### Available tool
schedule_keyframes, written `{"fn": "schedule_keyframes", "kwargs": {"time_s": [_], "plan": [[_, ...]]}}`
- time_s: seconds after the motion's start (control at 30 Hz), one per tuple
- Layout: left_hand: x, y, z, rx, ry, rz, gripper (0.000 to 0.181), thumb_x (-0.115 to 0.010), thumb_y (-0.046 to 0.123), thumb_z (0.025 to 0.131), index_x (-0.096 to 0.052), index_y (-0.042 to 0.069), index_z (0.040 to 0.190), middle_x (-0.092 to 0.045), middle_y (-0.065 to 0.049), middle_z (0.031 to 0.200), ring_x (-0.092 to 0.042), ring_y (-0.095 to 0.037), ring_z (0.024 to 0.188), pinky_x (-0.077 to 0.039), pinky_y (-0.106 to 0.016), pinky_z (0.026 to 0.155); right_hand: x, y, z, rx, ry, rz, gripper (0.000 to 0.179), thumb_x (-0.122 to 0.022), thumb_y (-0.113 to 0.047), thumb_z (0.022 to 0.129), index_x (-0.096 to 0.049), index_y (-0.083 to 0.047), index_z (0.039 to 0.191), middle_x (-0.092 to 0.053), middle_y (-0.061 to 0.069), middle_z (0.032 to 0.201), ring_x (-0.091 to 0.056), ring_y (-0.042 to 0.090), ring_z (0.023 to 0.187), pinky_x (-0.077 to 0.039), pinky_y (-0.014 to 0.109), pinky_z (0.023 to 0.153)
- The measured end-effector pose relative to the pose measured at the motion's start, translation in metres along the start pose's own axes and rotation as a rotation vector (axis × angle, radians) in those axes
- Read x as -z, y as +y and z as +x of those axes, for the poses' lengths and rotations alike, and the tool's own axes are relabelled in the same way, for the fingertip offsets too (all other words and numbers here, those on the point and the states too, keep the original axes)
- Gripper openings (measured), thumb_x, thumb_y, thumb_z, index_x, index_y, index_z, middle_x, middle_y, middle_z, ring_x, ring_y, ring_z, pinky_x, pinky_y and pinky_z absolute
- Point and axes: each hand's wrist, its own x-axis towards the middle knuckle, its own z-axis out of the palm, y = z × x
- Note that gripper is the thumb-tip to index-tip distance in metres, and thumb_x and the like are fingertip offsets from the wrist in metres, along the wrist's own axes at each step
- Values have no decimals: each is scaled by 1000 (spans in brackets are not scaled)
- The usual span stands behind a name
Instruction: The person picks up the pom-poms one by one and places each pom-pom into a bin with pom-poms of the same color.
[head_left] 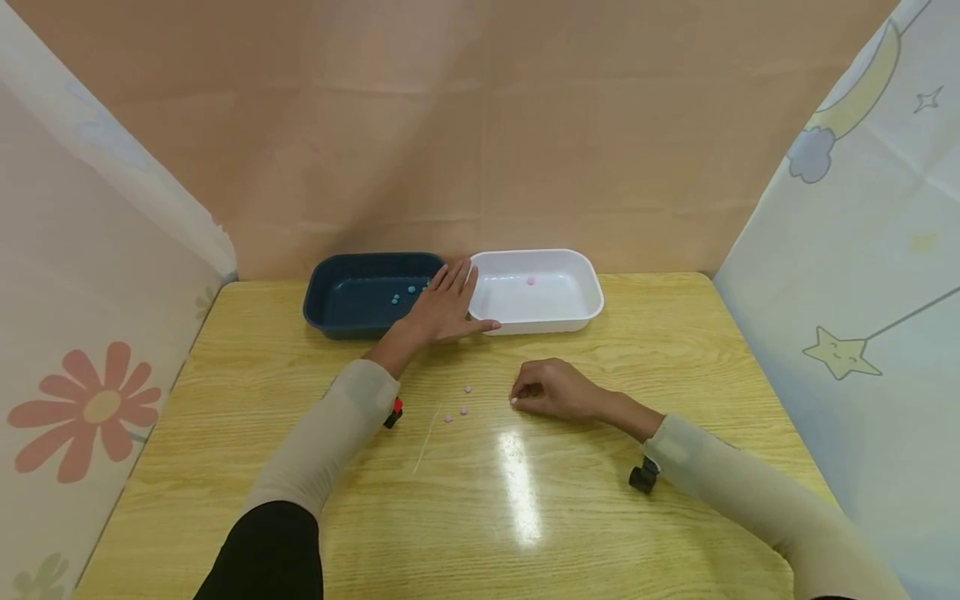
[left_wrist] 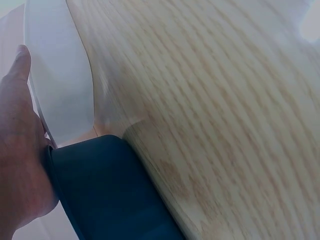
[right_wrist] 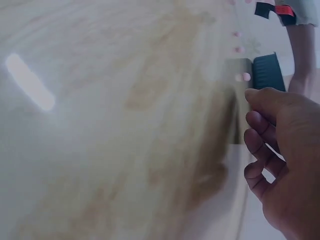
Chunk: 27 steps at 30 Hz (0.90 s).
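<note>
With fingers spread, my left hand [head_left: 442,307] lies across the meeting rims of a dark blue tray [head_left: 341,304] and a white tray [head_left: 555,304]. Its thumb reaches along the white tray's front rim. Small teal beads [head_left: 395,299] lie in the dark tray, some partly behind the hand, and a pink bead [head_left: 531,281] is in the white one. Low over the table, my right hand [head_left: 558,390] pinches a small pale pink bead [right_wrist: 246,76] between thumb and index finger, the other fingers curled. To its left, 3 pink beads [head_left: 463,410] lie on the wood.
Both trays stand side by side at the back of the wooden table [head_left: 420,517], against a tan backdrop [head_left: 480,150]. Patterned white sheets [head_left: 862,250] hang on either side. Small dark cameras [head_left: 642,477] hang beneath the wrists. A glare streak marks the tabletop.
</note>
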Motion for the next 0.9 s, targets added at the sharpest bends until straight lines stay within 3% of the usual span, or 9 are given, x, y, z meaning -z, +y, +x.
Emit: {"fn": "schedule_keyframes", "kwargs": {"time_s": [0.17, 0.5, 0.9], "plan": [[1, 1, -3, -8, 19, -8, 115, -41, 83, 97, 0, 5, 170, 8, -14, 178, 7, -27, 165, 8, -46, 132, 15, 0, 2, 31, 73, -45, 6, -83, -10, 91, -83, -13, 96, -73, -7, 90, -66, 4, 79, -58, 26, 70], [0, 1, -2, -8, 4, 1, 115, -39, 83, 98, 3, 5, 170, 8, -14, 178, 8, -27, 165, 10, -44, 131, 61, 6, 11, 48, 165, -46, 4, -82, -13, 94, -83, -9, 96, -73, -7, 89, -65, 10, 79, -58, 44, 68], [-1, 1, 0, -9, -5, 20, 115, -36, 85, 97, 2, 5, 170, 7, -14, 178, 8, -26, 165, 9, -42, 132, 107, 15, 32, 24, 272, -152, 5, -84, -6, 91, -82, -7, 95, -71, -2, 84, -61, 14, 71, -45, 29, 65]]}}
